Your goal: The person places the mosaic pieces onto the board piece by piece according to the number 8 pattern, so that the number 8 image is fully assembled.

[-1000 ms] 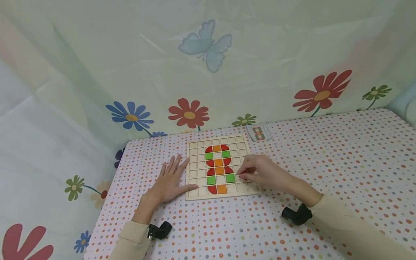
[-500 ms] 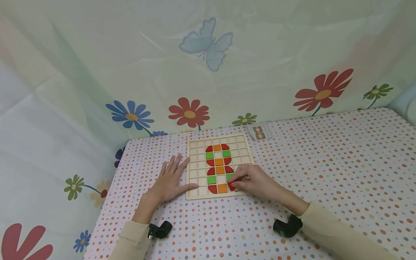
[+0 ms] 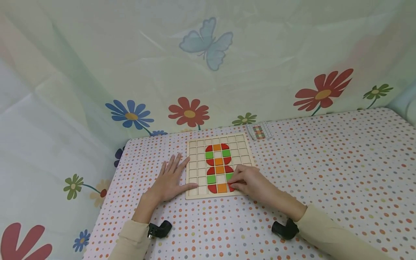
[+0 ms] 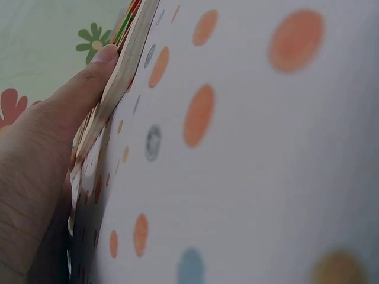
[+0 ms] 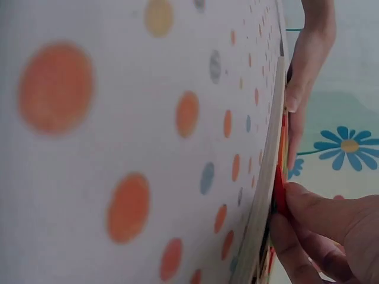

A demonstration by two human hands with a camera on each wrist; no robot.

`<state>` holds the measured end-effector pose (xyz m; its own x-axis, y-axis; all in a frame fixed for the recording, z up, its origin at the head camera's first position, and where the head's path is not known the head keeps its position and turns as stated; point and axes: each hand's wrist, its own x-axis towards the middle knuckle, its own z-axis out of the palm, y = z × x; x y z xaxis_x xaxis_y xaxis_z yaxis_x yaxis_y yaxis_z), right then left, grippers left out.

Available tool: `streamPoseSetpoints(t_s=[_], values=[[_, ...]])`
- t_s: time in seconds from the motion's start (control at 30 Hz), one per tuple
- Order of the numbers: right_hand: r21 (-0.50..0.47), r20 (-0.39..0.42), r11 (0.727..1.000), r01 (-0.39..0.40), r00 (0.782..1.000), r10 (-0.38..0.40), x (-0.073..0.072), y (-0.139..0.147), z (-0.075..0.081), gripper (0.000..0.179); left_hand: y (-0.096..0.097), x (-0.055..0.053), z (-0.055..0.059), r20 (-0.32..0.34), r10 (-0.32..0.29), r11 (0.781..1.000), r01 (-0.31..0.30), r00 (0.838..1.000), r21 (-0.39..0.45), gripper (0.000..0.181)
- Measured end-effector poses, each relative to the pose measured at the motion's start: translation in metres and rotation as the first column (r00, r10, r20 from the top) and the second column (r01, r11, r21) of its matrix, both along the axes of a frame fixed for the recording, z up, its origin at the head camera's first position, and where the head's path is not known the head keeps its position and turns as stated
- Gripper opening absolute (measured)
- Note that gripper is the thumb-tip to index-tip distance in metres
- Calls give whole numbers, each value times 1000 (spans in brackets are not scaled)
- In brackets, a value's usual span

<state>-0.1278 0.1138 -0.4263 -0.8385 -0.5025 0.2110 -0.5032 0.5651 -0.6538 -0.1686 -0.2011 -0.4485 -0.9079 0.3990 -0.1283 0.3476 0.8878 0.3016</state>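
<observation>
A wooden grid board (image 3: 193, 163) lies on the table with red, orange and green tiles forming a figure-eight shape in its middle cells. My right hand (image 3: 256, 182) pinches a red rounded tile (image 5: 279, 192) between thumb and fingers, at the lower right corner of the figure, beside an orange tile (image 3: 222, 188). A green tile (image 3: 229, 177) just above it is partly covered by the fingers. My left hand (image 3: 169, 184) lies with fingers spread at the board's left edge, its thumb (image 4: 106, 54) over the rim.
Behind the board's right corner lies a small pattern card (image 3: 259, 131) showing a similar coloured figure. The dotted tablecloth (image 3: 325, 155) spreads around, and a flower-printed curtain (image 3: 260, 72) hangs behind the table.
My right hand has moved left and slightly down with the red tile, from the board's right side to the figure's lower right corner, where the tile now lies lower. My left hand stays put.
</observation>
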Motion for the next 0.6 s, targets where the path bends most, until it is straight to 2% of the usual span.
streamPoseSetpoints(t_s=[0.17, 0.47, 0.6], values=[[85, -60, 996, -31, 998, 36, 0, -2, 4, 12, 0, 0, 1, 3, -3, 1000, 3, 1000, 1, 104], [111, -79, 993, -44, 995, 53, 1, -2, 4, 14, 1, -1, 2, 6, -2, 1000, 2, 1000, 4, 104], [100, -57, 994, -35, 998, 41, 1, -3, 2, 14, 1, 0, 1, 10, -1, 1000, 1, 1000, 1, 104]])
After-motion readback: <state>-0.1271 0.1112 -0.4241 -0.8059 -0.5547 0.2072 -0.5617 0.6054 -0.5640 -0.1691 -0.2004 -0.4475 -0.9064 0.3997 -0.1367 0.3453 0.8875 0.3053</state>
